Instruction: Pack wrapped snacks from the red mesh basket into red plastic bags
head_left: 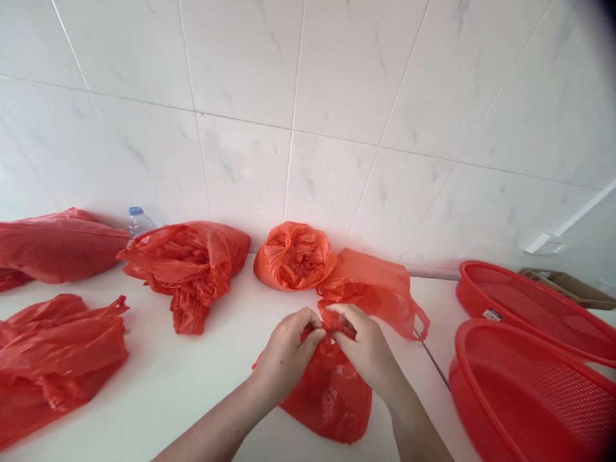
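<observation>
A filled red plastic bag rests on the white table in front of me, its contents too veiled by the plastic to name. My left hand pinches one side of its gathered top between thumb and fingers. On the other side, my right hand grips the twisted plastic close by, so both hands meet at the neck of the bag. Just beyond them lie a flat red plastic bag with a loop handle and a rounded, bunched red bag.
Two red plastic baskets stand at the right. More red bags lie along the left, with a crumpled one near the wall. A clear bottle with a blue cap stands behind them. The tiled wall closes off the back.
</observation>
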`<action>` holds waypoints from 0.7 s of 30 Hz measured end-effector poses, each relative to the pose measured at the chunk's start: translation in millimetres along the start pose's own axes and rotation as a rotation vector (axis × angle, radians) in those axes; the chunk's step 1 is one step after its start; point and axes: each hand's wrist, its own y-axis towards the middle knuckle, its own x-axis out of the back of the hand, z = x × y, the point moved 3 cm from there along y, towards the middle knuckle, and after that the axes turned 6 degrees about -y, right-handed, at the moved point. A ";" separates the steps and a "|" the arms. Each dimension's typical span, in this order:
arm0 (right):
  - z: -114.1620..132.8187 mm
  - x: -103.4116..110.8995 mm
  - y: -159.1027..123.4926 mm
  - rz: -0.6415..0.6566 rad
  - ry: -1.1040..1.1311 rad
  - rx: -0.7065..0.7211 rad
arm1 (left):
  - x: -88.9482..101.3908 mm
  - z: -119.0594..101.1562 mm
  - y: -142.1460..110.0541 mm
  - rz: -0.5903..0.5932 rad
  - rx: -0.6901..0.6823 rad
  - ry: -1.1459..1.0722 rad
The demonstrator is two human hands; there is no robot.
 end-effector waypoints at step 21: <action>-99.7 -11.8 34.1 -0.138 0.060 -0.213 | -11.2 5.5 -71.3 0.311 -0.497 0.244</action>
